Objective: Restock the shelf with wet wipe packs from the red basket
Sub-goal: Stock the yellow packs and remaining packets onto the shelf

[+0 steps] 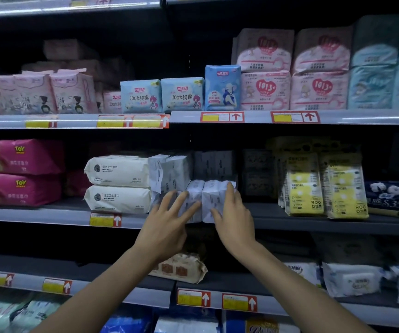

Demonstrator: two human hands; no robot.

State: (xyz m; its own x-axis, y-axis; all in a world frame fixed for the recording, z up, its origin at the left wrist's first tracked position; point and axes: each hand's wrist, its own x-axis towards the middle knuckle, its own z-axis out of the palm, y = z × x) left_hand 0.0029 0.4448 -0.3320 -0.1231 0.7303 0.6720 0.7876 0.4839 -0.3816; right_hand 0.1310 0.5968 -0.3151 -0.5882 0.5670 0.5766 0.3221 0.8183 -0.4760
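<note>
Seating two wet wipe packs (195, 188) upright and side by side at the front lip of the middle shelf (49, 215), just right of the stacked cream packs (119, 186) and below some tilted white packs (169, 173). Pressing with the left hand (169, 224), fingers spread and nearly straight, tips on the left one, gripping nothing. Steadying with the right hand (235, 217), fingers laid flat up the face of the right-hand pack (214, 195), thumb near its lower edge, not closed round it. Judging the step as placement and squaring-up. Calling next, probably, for a push back flush with the row behind, then release and a reach for more stock. Showing no red basket in view.
</note>
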